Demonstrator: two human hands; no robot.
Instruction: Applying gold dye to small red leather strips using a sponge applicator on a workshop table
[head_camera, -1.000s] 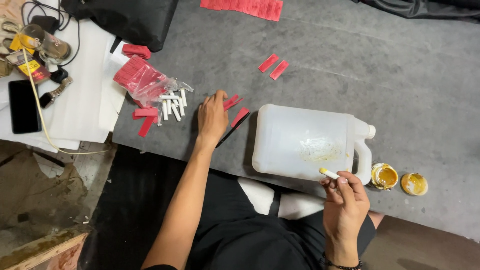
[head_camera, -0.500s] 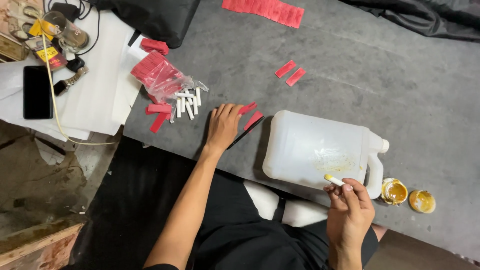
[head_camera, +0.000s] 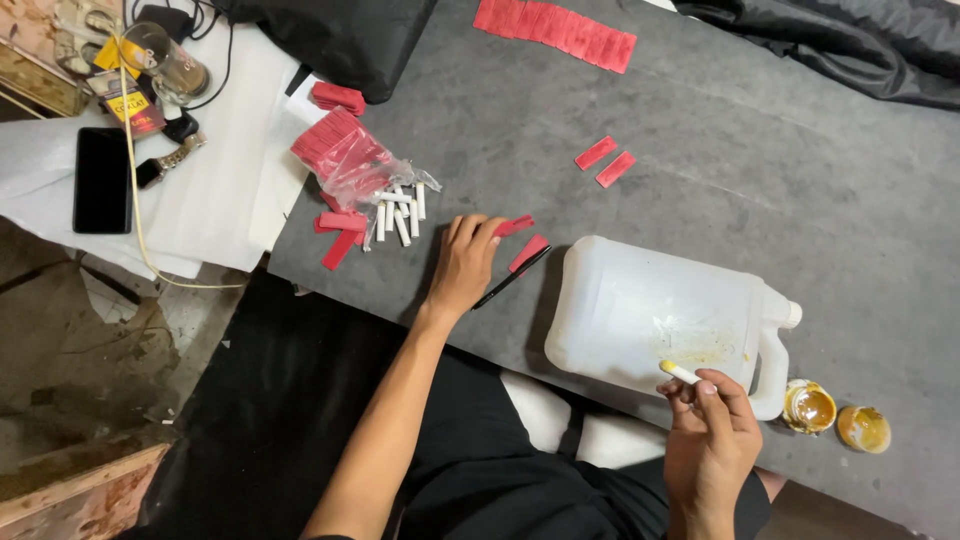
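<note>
The left hand sits just left of the frame's centre, its forearm running up from the lower middle of the frame in a long diagonal, wrist straight, palm down on the grey table. Its fingers are gently curled and close together, the tips resting on a small red paper strip at the hand's upper right; whether they pinch it or only press on it cannot be told. Just right of that hand lie a second red strip and a thin black pen, slanted (the pen's lower end almost meets the wrist). The right hand comes up from the bottom right of the frame, wrist bent slightly inward, fingers closed around a short white stick with a yellow-stained tip, gripped between thumb and forefinger and held against the side of the white plastic jug, which lies on its side in the centre-right of the frame. A yellowish smear marks the jug near the stick's tip. To the right of the jug's handle stand a small jar of yellow paste and its lid. In the upper left of centre, a clear bag of red strips lies beside a loose pile of white sticks.
</note>
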